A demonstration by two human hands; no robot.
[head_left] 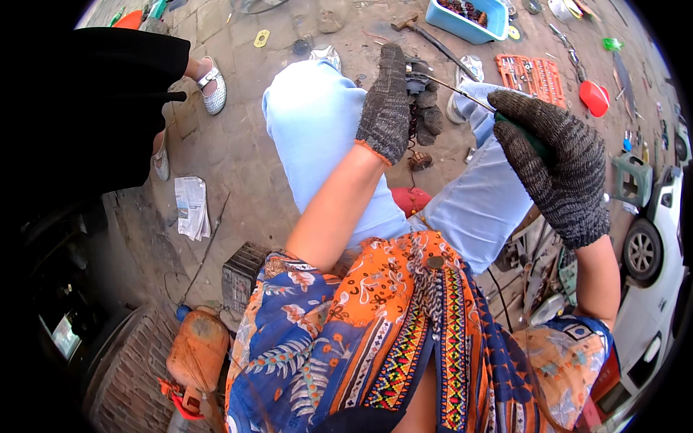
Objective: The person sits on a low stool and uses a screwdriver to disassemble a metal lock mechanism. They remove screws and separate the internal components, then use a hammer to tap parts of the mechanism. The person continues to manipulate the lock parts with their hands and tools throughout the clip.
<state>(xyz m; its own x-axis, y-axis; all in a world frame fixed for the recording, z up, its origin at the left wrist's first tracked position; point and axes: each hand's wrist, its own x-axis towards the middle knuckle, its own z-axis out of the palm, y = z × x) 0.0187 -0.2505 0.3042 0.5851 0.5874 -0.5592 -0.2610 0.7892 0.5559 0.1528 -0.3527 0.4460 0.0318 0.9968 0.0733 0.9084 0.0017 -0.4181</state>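
My left hand (pixel 386 108), in a dark grey knit glove with an orange cuff, is raised between my knees. Its fingers are closed on a small dark metal part (pixel 416 83), which they partly cover. A matching glove covers my right hand (pixel 554 162), which is wrapped round the green handle of a screwdriver (pixel 462 92). The long thin shaft slants up and left, and its tip reaches the metal part by my left hand; whether it touches is too small to tell. Below the part, dark lumpy pieces (pixel 429 119) and a coiled wire show between my legs.
Beyond my feet lie a hammer (pixel 439 49), a blue basin (pixel 503 27) of copper-coloured pieces and an orange socket-set case (pixel 530 79). A red bowl (pixel 594 99), stool (pixel 633 180) and white car (pixel 653 303) are rightward. A person in black (pixel 108 108) stands left, near a newspaper (pixel 191 206).
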